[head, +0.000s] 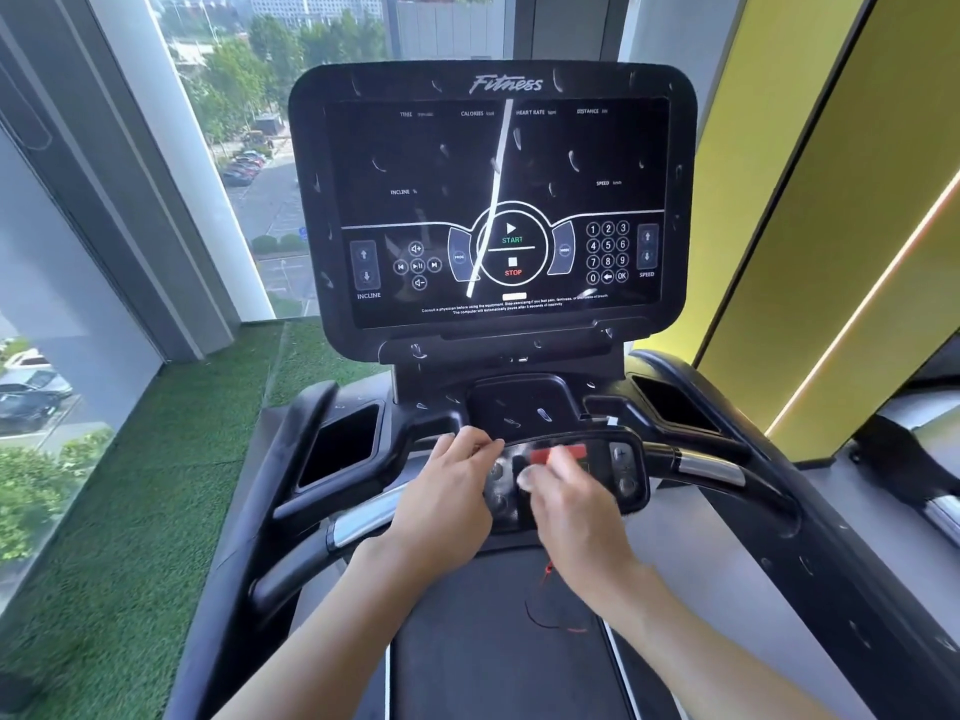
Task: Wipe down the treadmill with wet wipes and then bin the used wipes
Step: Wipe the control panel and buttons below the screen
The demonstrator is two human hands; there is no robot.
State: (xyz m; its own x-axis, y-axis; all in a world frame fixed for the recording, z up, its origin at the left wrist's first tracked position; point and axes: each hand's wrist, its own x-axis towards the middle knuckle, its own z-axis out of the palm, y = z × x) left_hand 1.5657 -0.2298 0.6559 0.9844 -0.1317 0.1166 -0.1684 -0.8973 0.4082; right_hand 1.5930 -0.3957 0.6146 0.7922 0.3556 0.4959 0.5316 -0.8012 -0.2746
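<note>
1. Step in hand: I judge this to be the wiping stage, at the lower control panel (626,475) of the treadmill (493,667), which fills the view ahead of the person. Binning has not begun.

2. Left hand (447,491): fingers bent and close together, tips on the panel's upper left edge. I cannot tell whether they pinch anything.

3. Right hand (576,511): motion-blurred over the panel centre, just below the red safety key (558,453). Finger state cannot be told. A pale patch (524,479) at its fingertips may be the wipe, but I cannot confirm it.

4. The console screen (498,200) carries many small pale curved marks, as does the tray beneath it.

5. Next move, in my judgement: work across the panel without pressing its buttons or dislodging the key, whose red cord (545,579) hangs below the right wrist. The screen and side rails would follow.

6. Containers: 2 recessed pockets flank the console, the left pocket (340,444) and the right pocket (675,405). Both read dark and I make out nothing inside either. No bin and no wipe packet is in view.
</note>
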